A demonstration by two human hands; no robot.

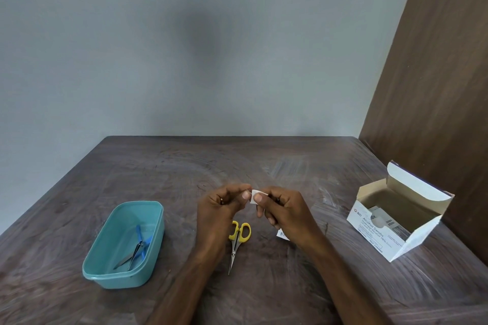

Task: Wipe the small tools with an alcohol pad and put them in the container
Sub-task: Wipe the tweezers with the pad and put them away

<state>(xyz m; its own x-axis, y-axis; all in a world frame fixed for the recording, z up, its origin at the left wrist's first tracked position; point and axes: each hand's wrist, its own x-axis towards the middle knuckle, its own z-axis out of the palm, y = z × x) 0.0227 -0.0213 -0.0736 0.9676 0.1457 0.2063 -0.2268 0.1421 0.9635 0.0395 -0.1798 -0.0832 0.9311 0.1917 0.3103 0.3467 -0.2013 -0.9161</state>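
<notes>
Above the surface's (pixel 264 285) middle, our left hand (pixel 221 208) and right hand (pixel 280 208) pinch a small white alcohol pad (pixel 254 196); a loose grip could drop it.

Person's hands and forearms, head view.
Left hand (pixel 221 208) and right hand (pixel 282 211) bare; forearms uncovered, no sleeves visible. Ring (pixel 221 200) on a left finger.

- Soft, even light; a dim round shadow falls on the grey wall (pixel 203 34).
- Wide-angle bend at the edges — the table (pixel 264 163) stays sharp.
</notes>
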